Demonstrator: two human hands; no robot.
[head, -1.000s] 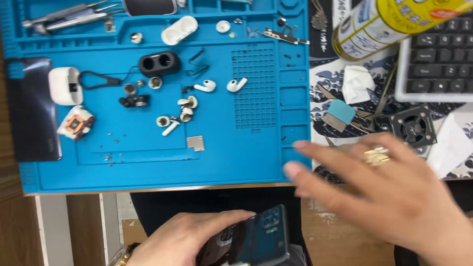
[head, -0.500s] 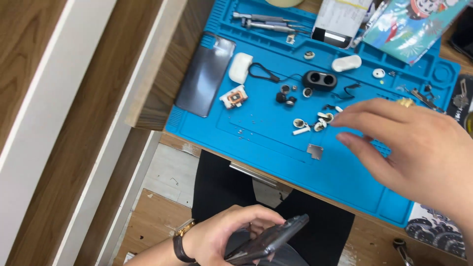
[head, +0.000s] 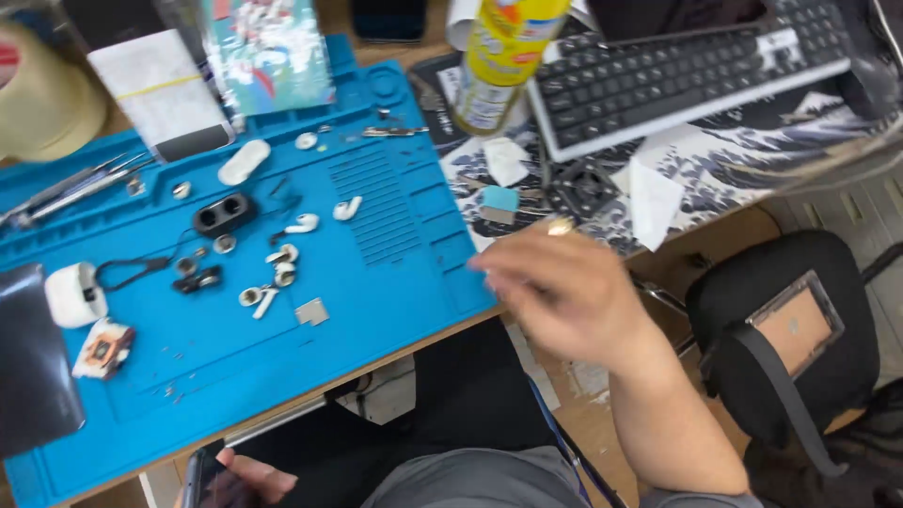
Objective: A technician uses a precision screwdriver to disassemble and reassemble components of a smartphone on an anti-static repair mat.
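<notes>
1. Right hand hovers above the front right corner of the blue repair mat, blurred; fingers loosely spread and pointing left, nothing held. A gold ring shows on one finger.
2. Left hand sits low at the bottom edge, below the desk front, fingers curled around a dark phone; only part of both is in view.
3. On the mat, left of the right hand and apart from it: disassembled white earbud parts, a small grey square piece, two loose earbuds, a black two-hole insert.
4. Further left: white charging case shell with a black cord loop, a small circuit piece, a dark flat panel at the mat's left edge.
5. Mat's far rim: tweezers and metal tools.
6. Beyond the mat: yellow spray can, keyboard on a wave-print desk pad.
7. Right, off the desk: black chair.
</notes>
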